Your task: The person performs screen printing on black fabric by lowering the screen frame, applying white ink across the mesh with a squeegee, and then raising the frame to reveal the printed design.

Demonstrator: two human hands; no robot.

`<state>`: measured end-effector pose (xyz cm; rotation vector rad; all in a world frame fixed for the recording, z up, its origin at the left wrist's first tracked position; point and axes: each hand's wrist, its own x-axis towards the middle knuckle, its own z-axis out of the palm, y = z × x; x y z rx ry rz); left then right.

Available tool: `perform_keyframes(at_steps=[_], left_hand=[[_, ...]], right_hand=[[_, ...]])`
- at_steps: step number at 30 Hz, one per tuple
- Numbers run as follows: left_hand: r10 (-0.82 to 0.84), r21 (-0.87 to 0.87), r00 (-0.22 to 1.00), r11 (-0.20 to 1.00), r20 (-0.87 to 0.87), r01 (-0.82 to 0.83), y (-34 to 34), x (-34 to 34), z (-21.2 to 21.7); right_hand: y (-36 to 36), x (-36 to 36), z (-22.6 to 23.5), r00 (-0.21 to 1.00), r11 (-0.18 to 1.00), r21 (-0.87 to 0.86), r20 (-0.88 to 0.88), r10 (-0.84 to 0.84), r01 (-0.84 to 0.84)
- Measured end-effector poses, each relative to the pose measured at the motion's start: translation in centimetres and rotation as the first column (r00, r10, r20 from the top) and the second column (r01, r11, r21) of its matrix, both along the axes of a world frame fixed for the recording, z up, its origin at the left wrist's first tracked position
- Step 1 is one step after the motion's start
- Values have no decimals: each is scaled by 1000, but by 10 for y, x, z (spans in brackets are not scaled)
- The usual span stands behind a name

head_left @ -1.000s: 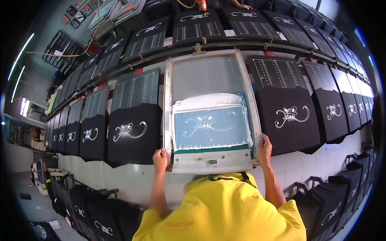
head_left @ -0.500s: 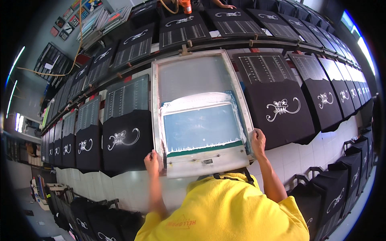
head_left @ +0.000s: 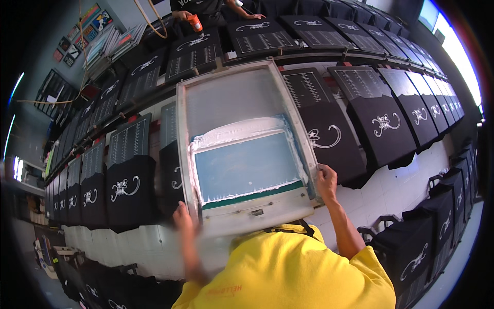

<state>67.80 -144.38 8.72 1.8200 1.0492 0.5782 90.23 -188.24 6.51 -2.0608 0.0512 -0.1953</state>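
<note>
Black shirts [head_left: 383, 143] fill the background. The framed screen [head_left: 244, 167] lies between left hand [head_left: 184, 217] and right hand [head_left: 327, 182], both gripping its sides.

Framed screen [head_left: 231, 98] mid-view; blurred left hand [head_left: 184, 219] at its rim, 7–8 o'clock, right hand [head_left: 327, 184] at 4; black printed shirt [head_left: 386, 139] at 3; orange handheld tool [head_left: 194, 22] at 11.

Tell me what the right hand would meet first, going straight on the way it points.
The right hand would meet the right rail of the screen frame, against which its fingers seem to rest; exact contact is hard to judge from this view.
</note>
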Motion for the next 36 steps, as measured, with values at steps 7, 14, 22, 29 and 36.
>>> perform_keyframes(at_steps=[7, 14, 22, 29, 36], left_hand=[[-10, -13, 999, 1000, 39, 11, -154, 56, -29], [-87, 5, 996, 996, 15, 87, -221, 98, -47], [-156, 68, 986, 985, -53, 160, -225, 138, -39], [-119, 68, 993, 991, -10, 119, -232, 147, -34], [-131, 76, 991, 988, -42, 134, -230, 147, -42]], right_hand=[[-160, 48, 4, 999, 999, 28, -25, -45, 45], [-232, 83, 12, 996, 998, -24, -71, -52, 50], [-237, 128, -10, 1000, 995, -98, 19, -20, 22], [-228, 141, 9, 999, 983, -183, -34, -15, 8], [-232, 145, 2, 1000, 989, -149, -2, 8, -8]])
